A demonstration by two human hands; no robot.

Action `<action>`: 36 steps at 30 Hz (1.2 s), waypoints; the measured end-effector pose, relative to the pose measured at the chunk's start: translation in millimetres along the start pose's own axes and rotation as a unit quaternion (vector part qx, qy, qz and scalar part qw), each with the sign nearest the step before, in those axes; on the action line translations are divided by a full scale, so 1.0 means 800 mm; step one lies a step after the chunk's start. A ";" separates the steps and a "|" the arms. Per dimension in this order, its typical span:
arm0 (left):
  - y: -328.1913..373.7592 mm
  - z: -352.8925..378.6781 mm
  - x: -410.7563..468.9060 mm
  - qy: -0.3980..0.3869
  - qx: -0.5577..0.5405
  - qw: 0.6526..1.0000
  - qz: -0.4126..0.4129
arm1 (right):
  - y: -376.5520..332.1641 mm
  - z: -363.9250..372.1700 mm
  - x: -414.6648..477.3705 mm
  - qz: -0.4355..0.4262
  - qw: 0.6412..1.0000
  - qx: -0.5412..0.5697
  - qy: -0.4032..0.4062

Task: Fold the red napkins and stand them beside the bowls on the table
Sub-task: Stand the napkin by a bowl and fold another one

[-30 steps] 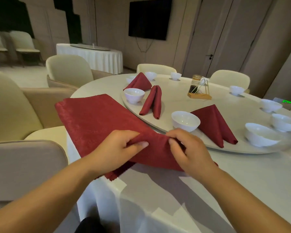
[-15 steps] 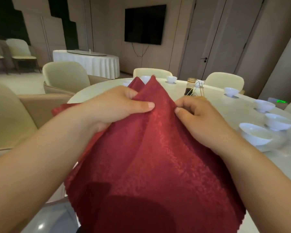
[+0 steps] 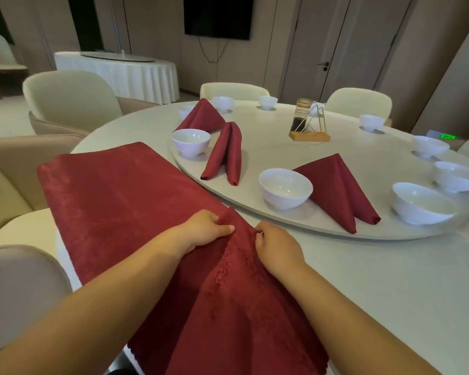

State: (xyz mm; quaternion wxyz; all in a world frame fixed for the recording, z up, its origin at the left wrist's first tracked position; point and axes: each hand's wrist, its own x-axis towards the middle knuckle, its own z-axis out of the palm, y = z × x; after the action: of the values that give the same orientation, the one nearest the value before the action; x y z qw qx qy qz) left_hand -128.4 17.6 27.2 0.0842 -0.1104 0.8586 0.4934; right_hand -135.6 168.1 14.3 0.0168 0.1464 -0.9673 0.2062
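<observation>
- Pinching the unfolded red napkin [image 3: 228, 293] at lower centre of frame. My left hand [image 3: 203, 231] and right hand [image 3: 278, 244] are close together, fingers curled onto a bunched ridge of cloth.
- The napkin is at the near table edge. Part lies flat on the table [image 3: 363, 280] at centre left, and the rest hangs off the edge toward me. Can't tell if the flat part is the same cloth or a second one underneath.
- Done so far: far folded napkin [image 3: 203, 117], middle folded napkin [image 3: 225, 152] beside the left bowl [image 3: 191, 142], and near folded napkin [image 3: 339, 190] touching the centre bowl [image 3: 284, 188].
- Left to do: this fold has barely started, by my read. The right bowl [image 3: 420, 203] and the other bowls along the right and far rim have no napkin beside them — most of the job is open.
- Around: turntable [image 3: 309, 228] carrying the nearer bowls, condiment rack [image 3: 309, 123] mid-table, chairs round the rim, and a second table [image 3: 119, 69] at upper left.
- In the way: turntable rim and centre bowl sit just beyond my hands, so there's little flat room for folding.
</observation>
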 end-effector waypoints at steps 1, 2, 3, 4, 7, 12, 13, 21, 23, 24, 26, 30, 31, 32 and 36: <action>-0.002 0.001 0.007 0.013 0.010 1.000 0.003 | 0.001 0.005 0.006 0.000 1.000 -0.007 -0.001; -0.005 0.002 0.014 0.025 0.024 0.999 0.007 | 0.002 0.009 0.012 0.000 1.000 -0.010 -0.001; -0.009 0.002 0.022 0.038 0.037 0.998 0.015 | 0.003 0.013 0.017 0.001 1.000 -0.011 -0.002; -0.011 0.003 0.026 0.050 0.060 0.996 0.032 | 0.004 0.018 0.021 0.002 1.000 -0.013 -0.005; -0.017 0.005 0.027 0.089 0.194 0.973 0.089 | 0.006 0.029 0.025 -0.009 0.999 -0.048 -0.013; -0.033 0.018 0.025 0.135 0.381 0.874 0.269 | 0.002 0.031 0.025 -0.058 0.991 -0.115 0.025; -0.035 0.020 0.025 0.113 0.415 0.865 0.261 | -0.001 0.031 0.025 -0.067 0.992 -0.108 0.024; -0.048 0.021 0.028 0.049 0.487 0.848 0.206 | -0.002 0.046 0.010 -0.060 0.990 -0.084 -0.092; -0.045 0.021 0.025 0.046 0.481 0.852 0.202 | 0.013 0.040 -0.002 -0.059 0.989 -0.094 -0.099; -0.044 0.020 0.023 0.044 0.477 0.854 0.202 | 0.021 0.036 -0.009 -0.058 0.988 -0.098 -0.101; -0.044 0.020 0.022 0.039 0.478 0.855 0.200 | 0.042 0.026 -0.025 -0.050 0.987 -0.111 -0.108; -0.046 0.021 0.025 0.048 0.471 0.856 0.205 | 0.086 0.006 -0.064 -0.020 0.984 -0.141 -0.104; -0.046 0.021 0.025 0.050 0.470 0.857 0.206 | 0.095 0.003 -0.072 -0.011 0.984 -0.146 -0.105; -0.046 0.022 0.025 0.053 0.468 0.857 0.209 | 0.101 -0.001 -0.078 -0.005 0.983 -0.145 -0.108; -0.044 0.019 0.021 0.065 0.429 0.873 0.221 | 0.102 -0.012 -0.088 0.009 0.982 -0.142 -0.124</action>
State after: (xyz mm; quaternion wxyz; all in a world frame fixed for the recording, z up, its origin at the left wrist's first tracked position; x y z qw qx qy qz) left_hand -134.2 12.0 -13.7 -0.0440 0.0969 0.9916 0.0738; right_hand -92.3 262.1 -15.7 -0.0841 0.1581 -0.9827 0.0471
